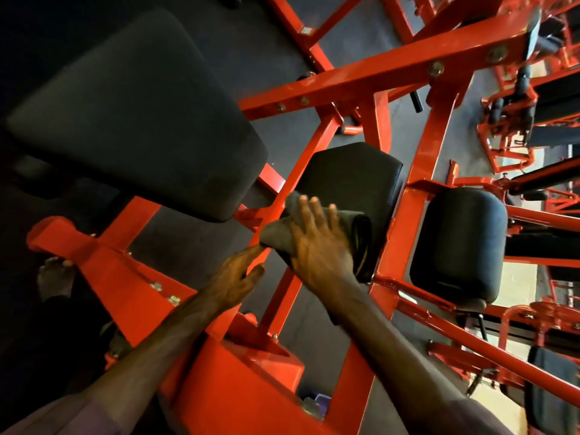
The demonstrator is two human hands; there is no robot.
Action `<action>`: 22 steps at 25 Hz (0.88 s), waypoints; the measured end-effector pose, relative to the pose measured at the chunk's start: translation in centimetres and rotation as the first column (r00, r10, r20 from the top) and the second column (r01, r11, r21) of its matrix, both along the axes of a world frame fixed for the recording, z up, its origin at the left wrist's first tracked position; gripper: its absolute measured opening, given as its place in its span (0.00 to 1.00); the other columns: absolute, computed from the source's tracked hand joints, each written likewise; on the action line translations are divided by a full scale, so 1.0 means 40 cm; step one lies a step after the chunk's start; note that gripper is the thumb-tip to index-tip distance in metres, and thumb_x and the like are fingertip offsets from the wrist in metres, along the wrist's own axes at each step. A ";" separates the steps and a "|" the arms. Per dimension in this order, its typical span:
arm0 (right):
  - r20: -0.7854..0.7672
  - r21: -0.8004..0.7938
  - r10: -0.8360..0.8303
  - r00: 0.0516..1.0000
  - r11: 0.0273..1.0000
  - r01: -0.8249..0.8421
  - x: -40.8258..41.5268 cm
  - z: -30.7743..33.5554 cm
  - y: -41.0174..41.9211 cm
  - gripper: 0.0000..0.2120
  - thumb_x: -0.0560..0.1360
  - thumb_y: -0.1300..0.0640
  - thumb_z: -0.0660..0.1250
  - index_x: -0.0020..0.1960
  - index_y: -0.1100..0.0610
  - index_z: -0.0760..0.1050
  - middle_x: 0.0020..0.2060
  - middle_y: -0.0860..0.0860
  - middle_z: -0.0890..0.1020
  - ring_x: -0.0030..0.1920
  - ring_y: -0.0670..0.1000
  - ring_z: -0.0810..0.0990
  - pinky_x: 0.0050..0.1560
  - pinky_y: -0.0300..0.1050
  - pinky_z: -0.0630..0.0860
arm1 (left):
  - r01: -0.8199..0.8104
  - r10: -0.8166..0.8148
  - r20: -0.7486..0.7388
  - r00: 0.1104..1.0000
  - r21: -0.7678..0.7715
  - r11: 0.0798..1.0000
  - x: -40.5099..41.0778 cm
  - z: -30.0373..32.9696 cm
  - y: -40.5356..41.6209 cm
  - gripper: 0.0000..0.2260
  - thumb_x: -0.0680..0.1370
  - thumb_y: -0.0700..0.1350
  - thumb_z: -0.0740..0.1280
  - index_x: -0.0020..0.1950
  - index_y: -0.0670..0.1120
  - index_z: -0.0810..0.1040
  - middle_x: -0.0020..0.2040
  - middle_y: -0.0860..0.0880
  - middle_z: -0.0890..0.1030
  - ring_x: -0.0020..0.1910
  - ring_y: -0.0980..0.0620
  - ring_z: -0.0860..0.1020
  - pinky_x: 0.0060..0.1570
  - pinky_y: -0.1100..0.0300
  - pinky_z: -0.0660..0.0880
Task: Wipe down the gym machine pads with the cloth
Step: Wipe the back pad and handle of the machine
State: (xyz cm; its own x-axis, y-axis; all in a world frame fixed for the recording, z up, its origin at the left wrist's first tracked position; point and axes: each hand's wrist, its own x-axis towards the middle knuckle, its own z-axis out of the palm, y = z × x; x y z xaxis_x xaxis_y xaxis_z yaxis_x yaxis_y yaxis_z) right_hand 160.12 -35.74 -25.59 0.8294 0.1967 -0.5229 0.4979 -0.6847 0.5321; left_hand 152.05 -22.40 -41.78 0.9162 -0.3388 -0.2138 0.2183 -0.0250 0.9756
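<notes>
A red steel frame (370,70) crosses the whole picture, with more red machines (533,127) in the upper right. The big black seat pad (138,114) fills the upper left. Right of the centre is a round roller pad (458,243), and between them a smaller square pad (351,177) is fenced by red bars. The right hand (317,243) presses the grey cloth (276,237) flat on the lower edge of this pad, fingers spread. The left hand (235,271), fingers straight and holding nothing, touches the cloth corner beside a red bar.
</notes>
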 end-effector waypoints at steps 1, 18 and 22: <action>-0.041 0.029 0.058 0.997 0.998 -0.057 -0.038 0.009 -0.009 0.40 0.80 0.45 0.65 0.85 0.58 0.54 0.85 0.61 0.50 0.84 0.64 0.49 0.82 0.68 0.47 | -0.018 0.018 0.005 1.000 -0.006 1.000 0.003 0.001 0.000 0.33 0.78 0.61 0.59 0.78 0.42 0.74 0.70 0.51 0.77 0.64 0.59 0.77 0.62 0.75 0.67; 0.186 0.430 -0.342 0.921 0.871 0.237 0.126 0.152 -0.200 0.34 0.81 0.53 0.69 0.84 0.49 0.61 0.86 0.52 0.47 0.85 0.57 0.42 0.83 0.67 0.49 | -0.005 0.009 -0.053 0.999 0.064 0.998 0.066 0.036 -0.047 0.37 0.80 0.69 0.58 0.85 0.53 0.60 0.82 0.60 0.60 0.81 0.59 0.61 0.80 0.52 0.63; 0.067 0.270 -0.097 0.993 0.960 0.076 0.148 0.099 -0.141 0.34 0.79 0.50 0.69 0.83 0.47 0.63 0.86 0.53 0.51 0.85 0.59 0.46 0.83 0.62 0.39 | -0.030 0.034 -0.072 0.997 0.046 0.998 0.095 0.053 -0.069 0.37 0.80 0.65 0.61 0.85 0.48 0.62 0.84 0.51 0.63 0.82 0.56 0.61 0.81 0.53 0.61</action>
State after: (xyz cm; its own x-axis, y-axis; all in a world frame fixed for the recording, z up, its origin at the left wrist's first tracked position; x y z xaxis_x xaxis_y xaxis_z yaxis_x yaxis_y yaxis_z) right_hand 166.03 -41.37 -21.63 0.8857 0.2454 -0.3941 0.3943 -0.8457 0.3596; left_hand 155.86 -25.18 -39.67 0.9078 -0.2981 -0.2950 0.2905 -0.0603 0.9550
